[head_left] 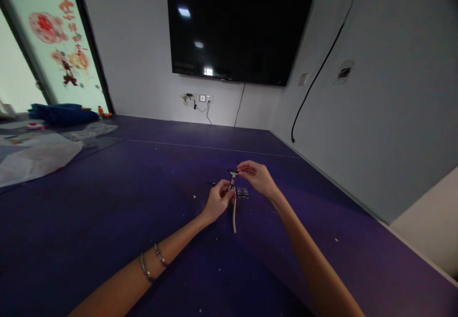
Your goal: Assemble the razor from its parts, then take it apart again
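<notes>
My left hand (217,201) is closed round the neck of a razor (233,178), whose dark head points up and away from me. A pale, slightly curved handle (234,219) extends below those fingers toward me. The fingertips of my right hand (258,178) pinch the right end of the razor's head. Just beneath the hands lies a small clear pack (243,193) with dark pieces in it, on the purple surface (171,250). A thin dark item (212,183) shows partly behind my left hand.
Clear plastic sheeting and white bags (39,157) lie at the left, near a folded blue cloth (62,113) and an orange object (103,112). A television (239,26) hangs on the far wall above sockets (202,98). A black cable (318,74) dangles along the right wall.
</notes>
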A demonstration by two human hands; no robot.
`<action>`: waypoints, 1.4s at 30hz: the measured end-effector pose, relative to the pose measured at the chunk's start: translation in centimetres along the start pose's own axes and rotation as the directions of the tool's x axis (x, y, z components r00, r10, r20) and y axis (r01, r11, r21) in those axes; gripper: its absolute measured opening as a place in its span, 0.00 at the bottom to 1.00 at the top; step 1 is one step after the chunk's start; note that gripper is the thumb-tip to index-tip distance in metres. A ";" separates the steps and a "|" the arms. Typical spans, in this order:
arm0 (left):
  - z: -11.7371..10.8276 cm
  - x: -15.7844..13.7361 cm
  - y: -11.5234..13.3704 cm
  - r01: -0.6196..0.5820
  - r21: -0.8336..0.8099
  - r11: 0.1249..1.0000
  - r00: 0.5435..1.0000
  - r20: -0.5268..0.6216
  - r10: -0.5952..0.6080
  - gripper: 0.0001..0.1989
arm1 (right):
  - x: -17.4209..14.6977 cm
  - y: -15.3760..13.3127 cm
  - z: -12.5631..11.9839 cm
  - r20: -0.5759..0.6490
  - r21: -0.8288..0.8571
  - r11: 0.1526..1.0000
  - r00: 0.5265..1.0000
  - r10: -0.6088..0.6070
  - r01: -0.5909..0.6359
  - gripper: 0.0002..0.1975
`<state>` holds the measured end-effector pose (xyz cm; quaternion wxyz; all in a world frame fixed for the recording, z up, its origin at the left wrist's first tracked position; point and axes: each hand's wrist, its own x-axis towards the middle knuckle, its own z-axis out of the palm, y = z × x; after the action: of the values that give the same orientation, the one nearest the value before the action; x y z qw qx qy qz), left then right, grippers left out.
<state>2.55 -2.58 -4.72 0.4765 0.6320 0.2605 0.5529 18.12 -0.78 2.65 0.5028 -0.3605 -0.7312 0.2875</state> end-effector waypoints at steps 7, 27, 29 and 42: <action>0.3 0.0 0.1 0.004 -0.008 1.000 1.000 -0.022 -0.004 0.09 | -0.1 -0.5 -0.1 -0.005 -0.009 1.000 1.000 -0.018 0.018 0.06; -2.8 3.4 3.7 0.107 -0.081 0.991 0.984 -0.135 -0.118 0.16 | -0.3 -0.1 0.8 0.267 -0.043 0.956 0.919 0.289 -0.289 0.16; -2.7 3.3 4.0 0.149 -0.150 0.977 0.983 -0.083 -0.162 0.16 | -0.5 -0.4 1.4 0.311 -0.022 0.965 0.916 0.255 -0.261 0.17; -3.3 3.9 4.8 0.273 -0.304 0.913 0.961 0.039 -0.274 0.17 | -0.8 -1.1 3.7 0.234 0.050 0.954 0.932 0.277 -0.296 0.16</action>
<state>-0.52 -0.22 1.05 0.6407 0.5067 0.2585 0.5156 14.60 -2.30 1.89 0.3843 -0.4070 -0.7101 0.4271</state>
